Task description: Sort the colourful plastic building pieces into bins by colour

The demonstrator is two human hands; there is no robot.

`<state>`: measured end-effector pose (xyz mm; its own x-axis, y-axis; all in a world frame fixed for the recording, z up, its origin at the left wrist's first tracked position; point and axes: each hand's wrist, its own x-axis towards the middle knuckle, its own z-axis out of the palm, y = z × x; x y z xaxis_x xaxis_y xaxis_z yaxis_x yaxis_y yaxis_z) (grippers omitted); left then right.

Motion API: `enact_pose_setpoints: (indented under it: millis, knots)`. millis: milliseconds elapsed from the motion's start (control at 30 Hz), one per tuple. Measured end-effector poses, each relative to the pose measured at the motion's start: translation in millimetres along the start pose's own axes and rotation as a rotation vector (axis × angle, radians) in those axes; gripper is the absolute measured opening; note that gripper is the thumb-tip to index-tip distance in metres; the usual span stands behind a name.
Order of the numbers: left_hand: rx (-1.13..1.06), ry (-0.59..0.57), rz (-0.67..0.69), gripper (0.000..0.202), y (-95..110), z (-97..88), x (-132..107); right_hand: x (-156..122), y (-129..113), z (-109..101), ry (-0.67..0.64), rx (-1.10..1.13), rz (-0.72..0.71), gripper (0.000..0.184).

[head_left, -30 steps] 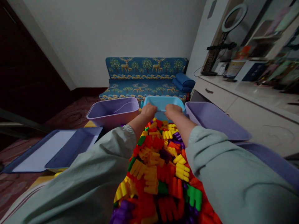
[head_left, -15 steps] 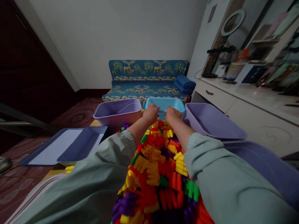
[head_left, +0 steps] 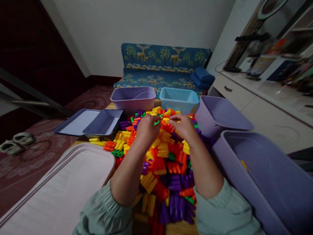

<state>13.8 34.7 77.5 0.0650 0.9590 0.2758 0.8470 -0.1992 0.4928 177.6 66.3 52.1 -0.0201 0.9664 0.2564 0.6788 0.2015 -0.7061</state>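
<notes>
A heap of plastic toy building blocks (head_left: 174,168), shaped like joined tubes in yellow, orange, purple and green, covers the table. Over its far half, my left hand (head_left: 148,126) is curled, thumb and fingers close together; a green block (head_left: 156,122) shows at its fingertips, but whether it is gripped or lies beneath is unclear. My right hand (head_left: 183,124) faces it with thumb and forefinger pinched, close to yellow blocks; anything between those fingers is too small to make out. Just beyond both hands stands a light blue bin (head_left: 179,101).
Purple bins stand at the back left (head_left: 133,101), back right (head_left: 210,119) and near right (head_left: 234,163), the last with a yellow bit inside. A blue-grey tray (head_left: 102,122) lies left, and stacked pale lids (head_left: 73,182) near left. A patterned sofa (head_left: 156,76) is behind.
Both hands have drawn back from the light blue bin to above the block heap. The view has tilted downward, bringing the pale lids and more of the near right bin into sight.
</notes>
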Motion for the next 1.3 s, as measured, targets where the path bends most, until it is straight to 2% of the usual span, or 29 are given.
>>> enact_pose_setpoints:
  millis: [133, 233, 400, 467, 667, 867, 967, 1100, 1200, 1300]
  knots:
    - [-0.021, -0.079, -0.025, 0.02, -15.5, -1.4, -22.0, -24.3, 8.2, -4.1, -0.078, -0.047, 0.029, 0.012]
    - [-0.041, -0.078, -0.007, 0.027, -21.1, 6.9, -32.8, -36.6, 5.6, -0.7, -0.121, -0.077, 0.044, 0.017]
    - [-0.025, -0.033, 0.064, 0.048, -25.2, 21.6, -45.3, -47.3, -3.2, 9.7, -0.186, -0.209, -0.001, 0.049]
    - [0.012, -0.032, 0.109, 0.05, -26.2, 25.2, -46.6, -49.6, -4.6, 13.7, -0.228, -0.257, -0.008, 0.055]
    - [0.041, -0.053, 0.163, 0.052, -26.9, 34.5, -44.4, -53.4, -8.5, 21.4, -0.203, -0.304, -0.058, 0.05]
    - [-0.037, -0.009, 0.137, 0.052, -34.0, 42.5, -41.5, -54.5, -10.2, 23.5, -0.206, -0.16, -0.083, 0.041]
    - [-0.186, 0.048, 0.106, 0.045, -36.4, 42.8, -40.3, -54.3, -12.1, 22.3, -0.192, 0.028, -0.074, 0.037]
    - [-0.616, 0.166, -0.065, 0.041, -34.4, 40.0, -38.1, -54.8, -20.1, 19.7, -0.233, 0.474, 0.057, 0.042]
    - [-0.962, 0.104, -0.207, 0.053, -32.9, 36.6, -36.4, -56.1, -25.7, 18.1, -0.24, 0.681, 0.126, 0.041]
    - [-1.157, 0.041, -0.253, 0.06, -34.1, 34.3, -35.5, -57.2, -27.6, 18.1, -0.241, 0.788, 0.162, 0.043]
